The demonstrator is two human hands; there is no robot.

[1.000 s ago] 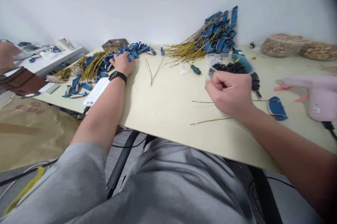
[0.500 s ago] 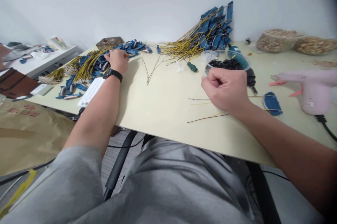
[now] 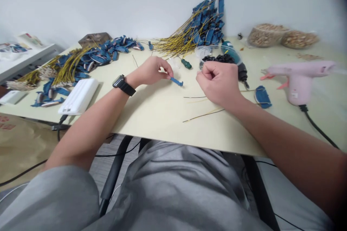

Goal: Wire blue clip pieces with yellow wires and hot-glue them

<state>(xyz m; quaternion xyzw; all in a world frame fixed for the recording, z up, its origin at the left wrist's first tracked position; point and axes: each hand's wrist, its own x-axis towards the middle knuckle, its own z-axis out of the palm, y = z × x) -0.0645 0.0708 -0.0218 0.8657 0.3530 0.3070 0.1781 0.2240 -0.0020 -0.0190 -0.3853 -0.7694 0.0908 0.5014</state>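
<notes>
My left hand (image 3: pixel 151 72) is near the table's middle, pinching a small blue strip (image 3: pixel 176 81) whose free end rests on the tabletop. My right hand (image 3: pixel 218 81) is curled into a loose fist a short way to the right, thumb against forefinger; what it pinches is too small to name. Thin yellow and black wires (image 3: pixel 203 114) lie on the table under and beside that hand. A blue oval piece (image 3: pixel 261 96) lies just right of it. A black watch (image 3: pixel 124 85) is on my left wrist.
A pile of blue pieces with yellow wires (image 3: pixel 81 61) spreads at the left, another bundle (image 3: pixel 200 28) leans on the wall. A clear bowl of black bits (image 3: pixel 219 58), a green screwdriver (image 3: pixel 186 64), a pink glue gun (image 3: pixel 300 75) and a white box (image 3: pixel 79 96) lie around.
My left hand left the blue pile at the left and came to the table's middle with a blue strip in its fingers. The right hand stayed closed in place.
</notes>
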